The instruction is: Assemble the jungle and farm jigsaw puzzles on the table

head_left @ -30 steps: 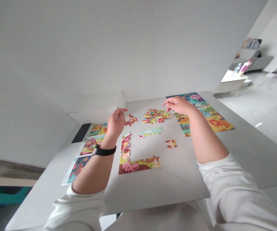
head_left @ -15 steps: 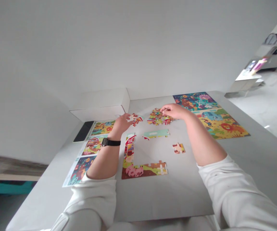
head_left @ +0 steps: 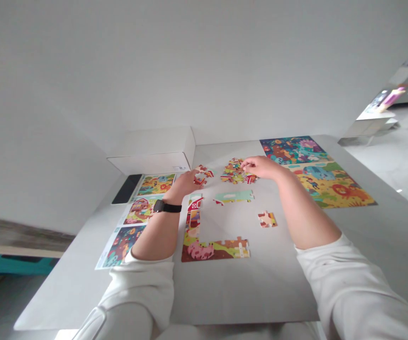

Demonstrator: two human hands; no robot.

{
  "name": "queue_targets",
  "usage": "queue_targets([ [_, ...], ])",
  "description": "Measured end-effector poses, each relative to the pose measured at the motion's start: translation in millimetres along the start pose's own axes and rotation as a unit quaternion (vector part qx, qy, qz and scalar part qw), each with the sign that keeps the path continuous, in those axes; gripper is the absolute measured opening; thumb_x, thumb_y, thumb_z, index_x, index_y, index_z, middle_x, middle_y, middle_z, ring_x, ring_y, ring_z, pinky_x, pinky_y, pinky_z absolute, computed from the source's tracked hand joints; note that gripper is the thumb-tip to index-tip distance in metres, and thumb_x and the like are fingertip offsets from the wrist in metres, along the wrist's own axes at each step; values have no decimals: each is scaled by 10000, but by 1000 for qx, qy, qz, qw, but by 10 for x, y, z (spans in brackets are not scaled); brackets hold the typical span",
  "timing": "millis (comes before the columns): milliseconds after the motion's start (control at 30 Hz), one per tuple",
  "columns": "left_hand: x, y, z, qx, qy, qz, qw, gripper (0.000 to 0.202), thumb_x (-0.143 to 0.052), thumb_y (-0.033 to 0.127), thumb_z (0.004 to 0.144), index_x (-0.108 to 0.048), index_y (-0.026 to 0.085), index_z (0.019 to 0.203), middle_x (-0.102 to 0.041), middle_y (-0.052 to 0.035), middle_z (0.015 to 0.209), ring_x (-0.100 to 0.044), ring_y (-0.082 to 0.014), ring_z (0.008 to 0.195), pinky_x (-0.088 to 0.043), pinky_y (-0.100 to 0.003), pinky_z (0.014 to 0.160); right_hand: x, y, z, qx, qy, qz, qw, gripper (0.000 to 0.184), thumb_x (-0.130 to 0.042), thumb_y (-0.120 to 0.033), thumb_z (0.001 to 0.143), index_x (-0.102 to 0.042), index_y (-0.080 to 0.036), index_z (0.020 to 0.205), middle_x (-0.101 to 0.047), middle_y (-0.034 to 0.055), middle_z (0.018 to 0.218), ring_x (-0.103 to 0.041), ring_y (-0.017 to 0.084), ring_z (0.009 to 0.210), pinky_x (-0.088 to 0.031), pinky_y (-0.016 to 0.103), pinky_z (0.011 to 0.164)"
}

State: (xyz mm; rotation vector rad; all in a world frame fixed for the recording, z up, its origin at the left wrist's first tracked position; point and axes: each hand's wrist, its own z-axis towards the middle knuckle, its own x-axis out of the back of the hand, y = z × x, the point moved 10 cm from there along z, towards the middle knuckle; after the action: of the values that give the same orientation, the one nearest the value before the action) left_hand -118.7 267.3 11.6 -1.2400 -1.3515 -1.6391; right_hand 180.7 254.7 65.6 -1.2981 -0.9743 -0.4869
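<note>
Clock face laid on the desk point(head_left: 242, 293), 6 o'clock at your chest.

- Finished puzzle point(head_left: 317, 174): 2 o'clock, lying flat.
- White box point(head_left: 154, 151): 11 o'clock, at the far edge.
- Picture sheet point(head_left: 136, 212): 9 o'clock, three panels showing. A dark phone point(head_left: 126, 189) lies just beside its far end.
- L-shaped farm section point(head_left: 197, 236): centre toward 7 o'clock, with the barn column as the upright leg and the pig-and-fence row as the foot.
- Pile of loose pieces point(head_left: 235, 172): 12 o'clock, pieces overlapping.
- Pale-green strip point(head_left: 234, 196): just nearer you than the pile, apart from the L.
- Small cluster of pieces point(head_left: 204, 172): just left of the pile.
- Two-piece fragment point(head_left: 267, 218): at 3 o'clock of the L, lying alone.

Hands:
- Your right hand point(head_left: 260, 166) sits at the pile's 3 o'clock edge. The grip is drawn together, fingertips down among the pieces. Whether a piece is pinched cannot be told.
- Your left hand point(head_left: 186, 183), watch point(head_left: 166, 207) on the wrist, has its fingertips at the cluster's 8 o'clock side. The grip is partly curled. Whether it holds anything cannot be told.

Technique (judgement):
- Spread the pile flat rather than digging into it.
- Lift one piece at a time by its edges.
- Your left forearm runs just beside the barn column, so keep it raised and the joined pieces won't shift.
- Match colours against the farm panel on the sheet before carrying a piece over.
</note>
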Motion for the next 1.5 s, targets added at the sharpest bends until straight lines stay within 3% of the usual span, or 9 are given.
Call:
queue_targets([
  [267,211,78,128,-28,78,-10,997,448,-663,257,921,-727,209,1361,-766,-132,1282,-721,-293,1174,-539,-395,1060,38,59,49,19,18,32,999,209,-726,-359,979,-814,-274,1148,-840,62,1107,-765,225,937,-574,329,864],
  [467,65,455,483,-123,-17,10,992,409,-688,231,868,-805,222,1260,-787,-111,1288,-722,-291,1186,-523,-372,1095,86,44,45,27,27,30,999,199,-711,-347,992,-813,-271,1145,-840,58,1090,-759,226,938,-567,323,838],
  [633,-51,463,702,-95,-85,28,991,535,-815,200,698,-827,242,1232,-808,-107,1179,-736,-326,1115,-553,-363,1008,120,-25,23,33,36,11,999,232,-673,-320,1007,-814,-256,1180,-838,62,1092,-748,211,925,-536,302,826],
  [800,-64,493,725,-110,-92,36,989,587,-821,218,684,-802,249,1270,-774,-111,1215,-728,-307,1084,-555,-355,992,111,-108,19,38,38,-5,999,210,-671,-283,1003,-824,-268,1146,-838,56,1118,-753,216,971,-519,301,852],
  [1000,-45,470,784,-110,-84,33,990,401,-832,203,644,-843,211,1045,-757,-133,1178,-719,-322,1091,-536,-352,991,78,-223,-4,45,29,0,999,203,-674,-277,999,-825,-292,1135,-839,49,1127,-755,221,959,-524,313,862],
  [1133,-44,486,851,-108,-89,60,988,437,-883,218,575,-820,227,1007,-770,-119,1138,-720,-330,1077,-536,-352,942,59,-238,-14,49,25,-5,998,206,-660,-279,1007,-819,-285,1137,-839,50,1115,-754,218,940,-521,318,856],
  [1300,84,539,819,-87,-34,34,995,357,-880,277,625,-772,237,964,-790,-74,998,-724,-286,954,-525,-338,830,120,-233,-56,34,34,-13,999,208,-670,-273,995,-821,-290,1137,-840,47,1088,-751,220,938,-513,307,834],
  [1400,264,578,679,-64,36,-74,995,209,-834,334,736,-756,231,901,-766,-44,829,-712,-238,831,-514,-316,751,120,-269,-95,30,25,-17,999,215,-661,-273,998,-817,-281,1145,-838,49,1090,-746,212,916,-503,300,810],
  [1500,447,621,425,-43,104,-202,973,253,-858,396,763,-758,214,908,-723,-40,717,-697,-218,721,-515,-312,679,87,-345,-126,40,23,-23,999,223,-653,-289,1005,-805,-267,1166,-833,55,1054,-730,208,866,-492,306,787],
])
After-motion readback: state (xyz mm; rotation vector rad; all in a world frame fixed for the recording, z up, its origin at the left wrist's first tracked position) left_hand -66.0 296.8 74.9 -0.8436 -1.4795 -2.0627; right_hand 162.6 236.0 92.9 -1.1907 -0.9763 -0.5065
